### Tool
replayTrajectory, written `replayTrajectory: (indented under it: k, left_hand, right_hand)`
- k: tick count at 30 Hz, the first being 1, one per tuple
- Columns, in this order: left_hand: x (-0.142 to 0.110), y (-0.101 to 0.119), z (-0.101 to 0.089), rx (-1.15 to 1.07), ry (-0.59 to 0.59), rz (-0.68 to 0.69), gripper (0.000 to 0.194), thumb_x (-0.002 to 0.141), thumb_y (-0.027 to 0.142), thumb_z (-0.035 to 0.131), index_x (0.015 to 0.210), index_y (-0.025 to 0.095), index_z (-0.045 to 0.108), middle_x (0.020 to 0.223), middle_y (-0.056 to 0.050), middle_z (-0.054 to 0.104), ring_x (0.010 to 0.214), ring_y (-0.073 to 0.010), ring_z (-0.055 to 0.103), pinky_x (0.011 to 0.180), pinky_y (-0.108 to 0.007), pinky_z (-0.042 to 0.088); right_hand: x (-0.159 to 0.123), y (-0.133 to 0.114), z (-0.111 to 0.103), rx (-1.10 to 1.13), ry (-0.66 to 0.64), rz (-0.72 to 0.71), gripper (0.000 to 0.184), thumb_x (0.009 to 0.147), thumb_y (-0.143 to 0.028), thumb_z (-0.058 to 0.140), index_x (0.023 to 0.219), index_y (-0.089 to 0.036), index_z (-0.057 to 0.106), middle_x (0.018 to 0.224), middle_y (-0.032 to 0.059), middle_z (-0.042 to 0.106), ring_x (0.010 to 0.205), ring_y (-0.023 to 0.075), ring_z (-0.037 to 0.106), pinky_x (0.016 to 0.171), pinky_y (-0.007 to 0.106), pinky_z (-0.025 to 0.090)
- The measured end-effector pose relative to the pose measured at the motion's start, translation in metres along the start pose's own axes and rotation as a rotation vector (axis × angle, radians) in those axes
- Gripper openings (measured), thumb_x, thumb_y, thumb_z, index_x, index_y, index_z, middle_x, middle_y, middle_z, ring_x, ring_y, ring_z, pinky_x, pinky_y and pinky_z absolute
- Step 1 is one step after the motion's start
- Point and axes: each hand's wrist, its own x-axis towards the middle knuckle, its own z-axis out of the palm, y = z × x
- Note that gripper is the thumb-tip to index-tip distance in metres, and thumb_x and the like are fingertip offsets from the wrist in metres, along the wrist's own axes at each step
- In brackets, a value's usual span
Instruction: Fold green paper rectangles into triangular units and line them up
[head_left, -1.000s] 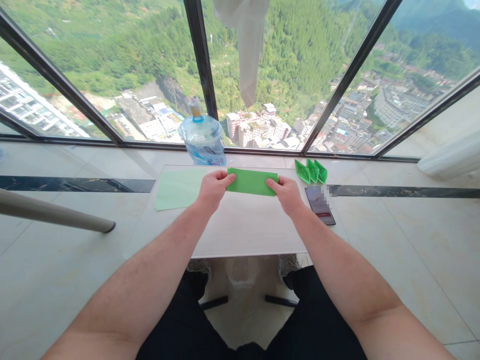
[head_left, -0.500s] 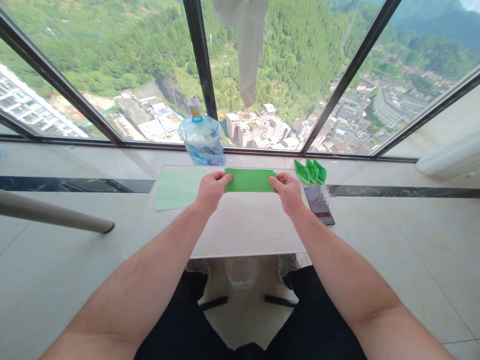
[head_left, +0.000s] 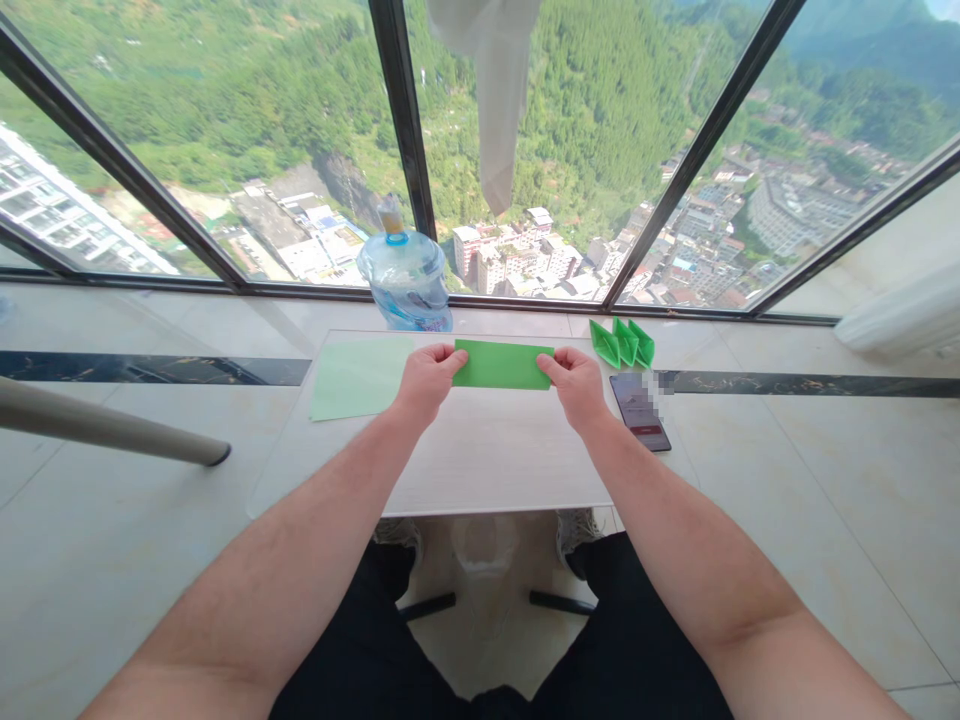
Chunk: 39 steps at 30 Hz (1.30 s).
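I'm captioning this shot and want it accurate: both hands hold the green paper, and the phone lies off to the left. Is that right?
Not quite: the head view shows the phone off to the right, not the left. The rest stands: the left hand and right hand both hold the green paper.

smooth matt paper strip [head_left: 502,364]; glossy clear plastic water bottle [head_left: 409,275].
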Motion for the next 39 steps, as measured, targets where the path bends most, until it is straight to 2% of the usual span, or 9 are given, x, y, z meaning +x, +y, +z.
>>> replayTrajectory:
  k: [14, 21, 26, 39]
  left_hand:
    - [-0.0010, 0.0010, 0.0002, 0.014, -0.001, 0.002, 0.022, 0.063, 0.035, 0.081, 0.068, 0.018, 0.068, 0.061, -0.001, 0.061, 0.065, -0.0178, 0.059, 0.063, -0.031, 0.048]
    - [-0.0029, 0.0044, 0.0037, -0.078, -0.018, -0.068, 0.032, 0.058, 0.040, 0.083, 0.070, 0.015, 0.067, 0.067, -0.002, 0.063, 0.066, -0.0166, 0.059, 0.066, -0.035, 0.055]
    - [-0.0033, 0.0052, 0.0051, -0.086, -0.020, -0.071, 0.032, 0.056, 0.040, 0.081, 0.069, 0.015, 0.067, 0.065, -0.001, 0.062, 0.066, -0.0162, 0.059, 0.067, -0.036, 0.056]
    - [0.0001, 0.0017, 0.0024, -0.017, 0.005, -0.023, 0.025, 0.058, 0.036, 0.080, 0.069, 0.016, 0.070, 0.061, -0.001, 0.062, 0.062, -0.0151, 0.057, 0.060, -0.028, 0.045]
  right_hand:
    - [0.0006, 0.0010, -0.0008, -0.005, 0.019, 0.011, 0.033, 0.068, -0.047, 0.079, 0.066, -0.022, 0.057, 0.059, -0.0047, 0.046, 0.057, 0.0119, 0.039, 0.055, 0.028, 0.033]
    - [0.0013, 0.0023, 0.0005, 0.003, 0.034, 0.002, 0.034, 0.067, -0.047, 0.079, 0.067, -0.021, 0.057, 0.059, -0.0053, 0.047, 0.057, 0.0111, 0.038, 0.055, 0.028, 0.033]
    - [0.0016, 0.0011, 0.0011, 0.015, 0.042, 0.002, 0.033, 0.067, -0.045, 0.079, 0.065, -0.020, 0.057, 0.057, -0.0062, 0.044, 0.056, 0.0104, 0.036, 0.053, 0.027, 0.030]
    - [0.0027, 0.0029, 0.0008, -0.011, 0.052, -0.007, 0.033, 0.067, -0.044, 0.078, 0.065, -0.021, 0.056, 0.057, -0.0060, 0.045, 0.056, 0.0106, 0.037, 0.054, 0.028, 0.030]
